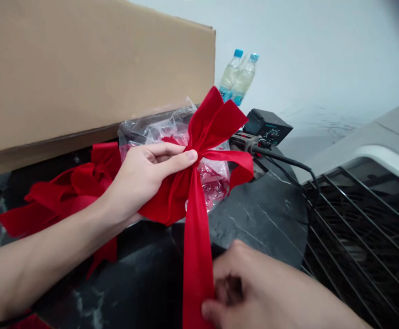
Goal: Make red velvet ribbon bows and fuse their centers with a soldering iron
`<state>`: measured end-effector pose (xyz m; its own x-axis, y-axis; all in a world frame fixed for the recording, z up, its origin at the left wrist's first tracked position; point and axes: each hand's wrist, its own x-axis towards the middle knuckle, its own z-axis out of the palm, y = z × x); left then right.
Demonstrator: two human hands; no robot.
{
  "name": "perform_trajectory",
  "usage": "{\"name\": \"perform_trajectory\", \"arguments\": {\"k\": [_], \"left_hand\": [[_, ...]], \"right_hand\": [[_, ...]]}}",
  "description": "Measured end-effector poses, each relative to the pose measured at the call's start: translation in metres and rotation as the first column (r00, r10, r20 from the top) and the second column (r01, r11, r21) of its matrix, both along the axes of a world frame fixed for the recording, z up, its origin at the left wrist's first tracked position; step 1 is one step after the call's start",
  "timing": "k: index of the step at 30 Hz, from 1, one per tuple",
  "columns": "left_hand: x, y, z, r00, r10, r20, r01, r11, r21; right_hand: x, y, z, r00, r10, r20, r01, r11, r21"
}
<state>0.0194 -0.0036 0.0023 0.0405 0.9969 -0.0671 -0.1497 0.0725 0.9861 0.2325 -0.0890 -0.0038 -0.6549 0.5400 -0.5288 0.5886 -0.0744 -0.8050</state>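
My left hand (144, 176) pinches the knot of a red ribbon bow (213, 123), thumb and fingers closed at its centre. The bow's loops fan up and to the right. A long red tail (196, 256) hangs down from the knot. My right hand (250, 288), at the bottom of the view, is closed on the lower end of that tail. Behind the bow lies a clear plastic bag (158, 125) with more red ribbon inside.
A pile of finished red bows (65, 192) lies at the left on the dark marble table (268, 214). A large cardboard box (90, 68) stands behind. Two water bottles (237, 77), a black soldering station (268, 128) with cable, and a black grille (364, 237) are at the right.
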Motion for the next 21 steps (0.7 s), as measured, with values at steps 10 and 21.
{"name": "perform_trajectory", "arguments": {"k": [10,21], "left_hand": [[0.001,-0.005,0.001,0.978,-0.160,-0.136,0.172,0.982,0.079],[0.001,0.000,-0.001,0.929,-0.346,-0.131,0.334,0.936,-0.109]], "right_hand": [[0.024,0.051,0.040,0.873,-0.431,-0.228,0.366,0.271,0.890],[0.034,0.085,0.023,0.948,-0.218,-0.230,0.306,0.822,0.480]]}}
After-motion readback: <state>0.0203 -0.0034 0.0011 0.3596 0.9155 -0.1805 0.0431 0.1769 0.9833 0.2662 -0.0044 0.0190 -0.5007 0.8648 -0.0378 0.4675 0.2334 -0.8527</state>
